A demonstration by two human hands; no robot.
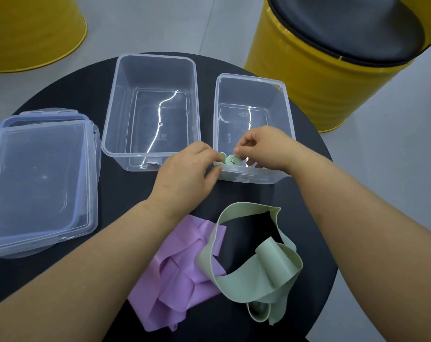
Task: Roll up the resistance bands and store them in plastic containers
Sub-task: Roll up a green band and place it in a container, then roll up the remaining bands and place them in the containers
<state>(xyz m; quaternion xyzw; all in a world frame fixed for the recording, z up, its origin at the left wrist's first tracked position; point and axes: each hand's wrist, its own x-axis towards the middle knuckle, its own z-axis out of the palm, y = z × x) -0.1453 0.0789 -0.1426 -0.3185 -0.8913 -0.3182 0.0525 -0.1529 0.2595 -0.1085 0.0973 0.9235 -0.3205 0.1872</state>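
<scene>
A rolled pale green band (233, 160) sits at the near end of the smaller clear container (289, 119). My left hand (189, 171) pinches its left side and my right hand (263, 146) pinches its right side, both reaching over the container's near rim. A larger clear container (115, 114) stands to the left of it with nothing inside. On the table nearer to me lie a loose green band (266, 270) and a crumpled purple band (182, 270), overlapping each other.
Two stacked clear lids (36, 178) lie at the left of the round black table (61, 99). A yellow drum stool with a black seat (333, 58) stands at the back right, another yellow drum (31, 30) at the back left.
</scene>
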